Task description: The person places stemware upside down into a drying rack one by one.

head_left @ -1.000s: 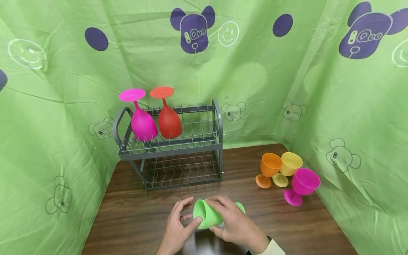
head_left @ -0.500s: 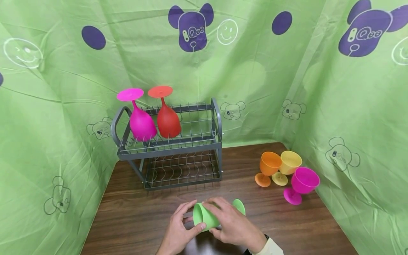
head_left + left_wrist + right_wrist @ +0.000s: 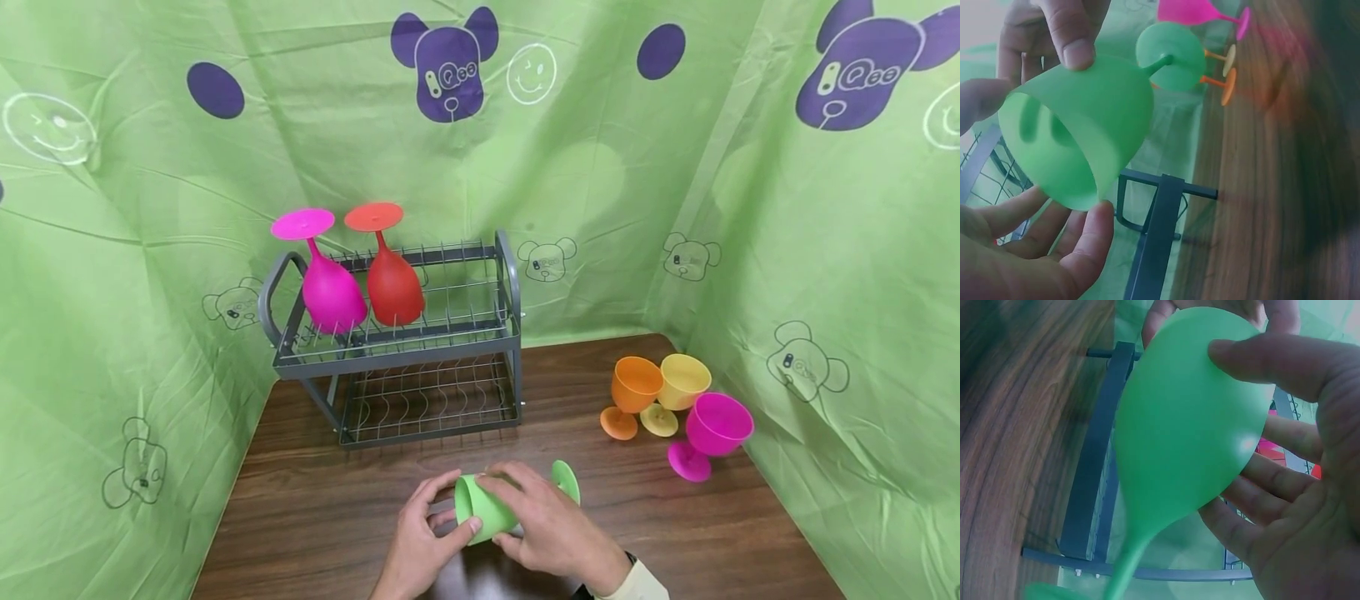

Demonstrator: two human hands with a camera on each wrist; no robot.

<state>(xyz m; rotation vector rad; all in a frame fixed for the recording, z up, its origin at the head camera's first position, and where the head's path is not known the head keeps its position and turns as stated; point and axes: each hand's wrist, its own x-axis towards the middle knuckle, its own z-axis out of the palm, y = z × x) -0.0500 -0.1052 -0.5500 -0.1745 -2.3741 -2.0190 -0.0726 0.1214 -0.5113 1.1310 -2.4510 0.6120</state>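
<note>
A green plastic goblet (image 3: 491, 515) lies sideways between both hands low over the wooden table, its mouth turned left and its round foot (image 3: 566, 481) to the right. My right hand (image 3: 551, 521) grips the bowl; in the right wrist view its thumb (image 3: 1260, 361) presses one side and the fingers curl behind. At the rim, my left hand (image 3: 423, 533) holds the goblet with thumb and fingertips. The left wrist view looks into the hollow bowl (image 3: 1085, 131), with left fingertips (image 3: 1099, 219) at its lower rim.
A grey two-tier dish rack (image 3: 397, 362) stands behind the hands. On its top tier, a magenta goblet (image 3: 330, 296) and a red goblet (image 3: 395, 292) rest upside down. Upright at right are orange (image 3: 637, 385), yellow (image 3: 686, 381) and magenta (image 3: 718, 423) goblets. Green printed cloth (image 3: 585, 192) encloses the table (image 3: 300, 500).
Both hands stay on the green goblet near the same spot. The goblet has turned slightly, its foot showing more fully beyond the right hand than one second ago.
</note>
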